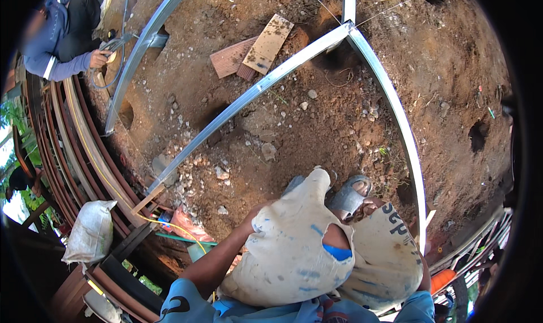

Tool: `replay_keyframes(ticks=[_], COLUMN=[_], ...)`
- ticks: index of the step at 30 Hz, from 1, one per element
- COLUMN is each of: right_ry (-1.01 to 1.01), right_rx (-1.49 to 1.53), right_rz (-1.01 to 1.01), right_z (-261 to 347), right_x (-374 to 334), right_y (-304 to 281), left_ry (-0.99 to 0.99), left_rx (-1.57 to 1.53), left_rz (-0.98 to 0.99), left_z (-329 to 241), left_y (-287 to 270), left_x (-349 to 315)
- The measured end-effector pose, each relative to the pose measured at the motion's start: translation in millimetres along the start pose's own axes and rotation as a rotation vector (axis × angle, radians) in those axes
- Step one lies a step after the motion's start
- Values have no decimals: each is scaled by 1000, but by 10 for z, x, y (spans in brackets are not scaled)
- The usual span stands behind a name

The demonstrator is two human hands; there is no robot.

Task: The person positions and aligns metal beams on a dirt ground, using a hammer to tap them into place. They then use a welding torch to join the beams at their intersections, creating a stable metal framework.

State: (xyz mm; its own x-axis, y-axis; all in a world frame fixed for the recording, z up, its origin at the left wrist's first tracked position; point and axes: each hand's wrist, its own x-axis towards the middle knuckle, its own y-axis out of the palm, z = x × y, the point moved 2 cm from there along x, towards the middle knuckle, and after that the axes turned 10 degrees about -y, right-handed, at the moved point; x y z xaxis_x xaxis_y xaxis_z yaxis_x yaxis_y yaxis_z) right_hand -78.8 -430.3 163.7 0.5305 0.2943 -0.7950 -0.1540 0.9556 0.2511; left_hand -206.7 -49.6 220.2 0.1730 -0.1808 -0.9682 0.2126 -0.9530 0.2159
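I am crouching in loose cream trousers [294,249] marked with blue stains, a torn hole showing skin and blue cloth. Along the outer side of my left leg runs my left arm, and my left hand [257,216] is mostly hidden behind the cream cloth. My right hand [365,206] shows in part beyond my other knee, close to a dirty grey shoe [352,194]; whether it holds anything is hidden. In front of me, shiny metal channels [249,105] meet at a corner joint [348,26] over the soil.
A person [68,46] at upper left grips a tool with a cable near another metal channel [144,46]. Boards [268,43] lie on the dirt. Holes [478,135] pit the ground. A white sack [90,231] rests by stacked rusty steel bars [73,147]. An orange object [443,280] lies lower right.
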Motion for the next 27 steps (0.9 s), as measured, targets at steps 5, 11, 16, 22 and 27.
replay_keyframes(ticks=[5,11,16,22,27], right_ry=[76,151,158,127,356], right_rx=[-5,0,-134,-1001,-828], right_rz=[31,97,85,157,84], right_z=[513,936,1057,1428,1886], right_x=[-641,-1589,-2261,-2575,-2695], right_y=[-92,-282,-207,2,358], left_ry=[-52,36,36,33,79], left_rx=[-423,-420,-168,-148,-157], left_rz=[-43,-163,-265,-314,-346], left_z=[299,235,291,456,673], left_y=[423,745,1093,1569,1790], left_x=[-825,-1811,-2789,-3760,-4094])
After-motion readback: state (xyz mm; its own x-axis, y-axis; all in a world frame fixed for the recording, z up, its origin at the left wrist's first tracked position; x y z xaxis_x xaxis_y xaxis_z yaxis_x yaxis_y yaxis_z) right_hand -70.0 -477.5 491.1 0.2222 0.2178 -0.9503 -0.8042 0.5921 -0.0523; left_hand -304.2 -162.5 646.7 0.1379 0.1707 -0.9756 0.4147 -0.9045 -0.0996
